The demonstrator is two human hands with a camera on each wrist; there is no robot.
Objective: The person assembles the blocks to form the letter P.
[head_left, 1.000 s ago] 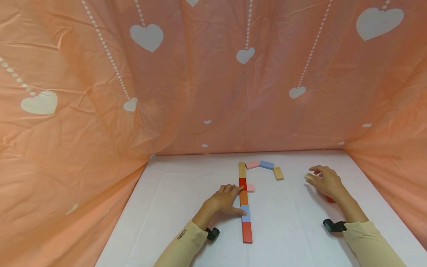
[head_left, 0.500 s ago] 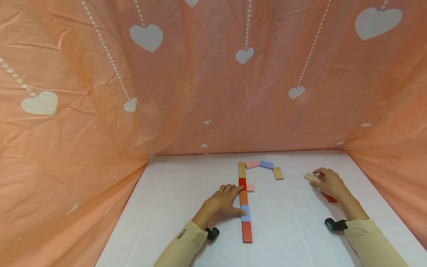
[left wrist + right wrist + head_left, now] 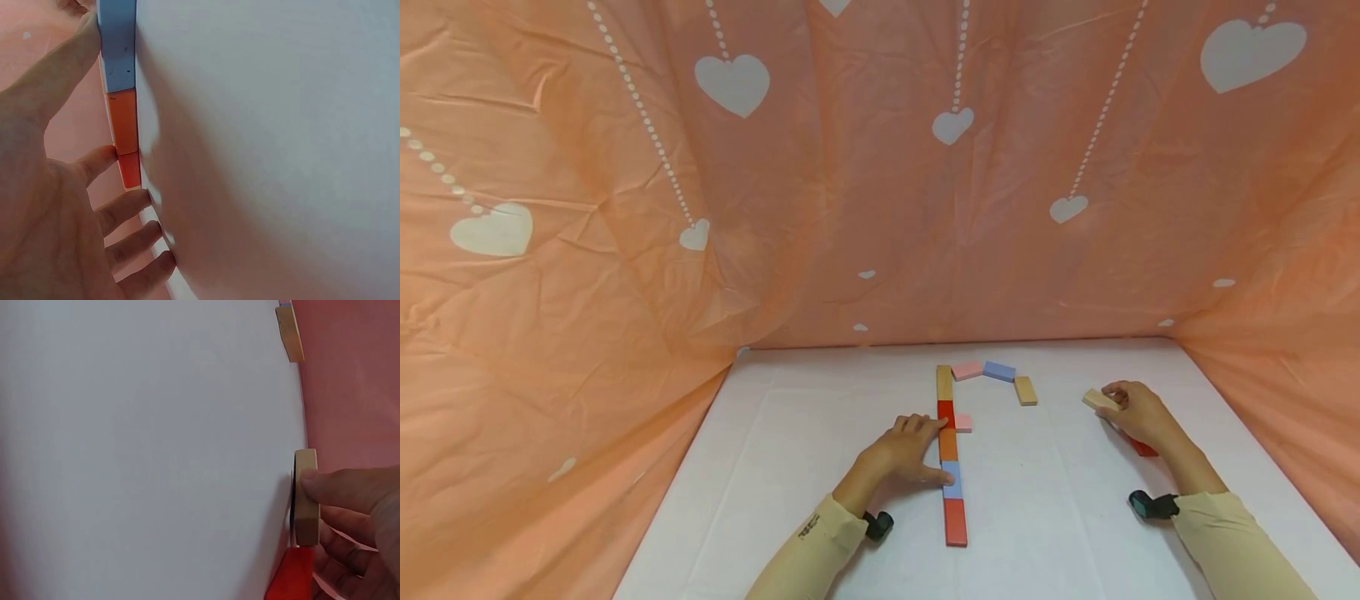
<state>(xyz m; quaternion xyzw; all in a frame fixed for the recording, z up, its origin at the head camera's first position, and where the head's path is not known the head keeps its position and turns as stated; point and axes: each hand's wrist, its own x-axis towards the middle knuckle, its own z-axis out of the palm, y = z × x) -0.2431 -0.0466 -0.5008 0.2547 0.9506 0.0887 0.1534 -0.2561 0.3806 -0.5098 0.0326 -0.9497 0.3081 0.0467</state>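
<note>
My left hand (image 3: 897, 451) lies beside a column of flat blocks, fingers spread. Its index fingertip touches the upper red block (image 3: 945, 409); its thumb rests on the blue block (image 3: 952, 481). Between these two sits an orange block (image 3: 949, 445). In the left wrist view, the thumb reaches to the blue block (image 3: 117, 53). At the right of the table, my right hand (image 3: 1141, 414) pinches a plain wooden block (image 3: 1093, 399). The right wrist view has the thumb on this wooden block's (image 3: 306, 515) face, while a red block (image 3: 292, 575) lies just below it.
A plain wooden block (image 3: 944, 383) tops the column, and a red block (image 3: 955, 523) ends it. From the top, a pink block (image 3: 967, 370), a blue one (image 3: 999, 372) and a wooden one (image 3: 1026, 391) curve rightward. A small pink block (image 3: 964, 423) abuts the column. Orange cloth (image 3: 880, 208) hangs behind.
My right hand's raised fingers have come down and closed on the plain wooden block, which they now pinch. My left hand has stayed in place on the column.
</note>
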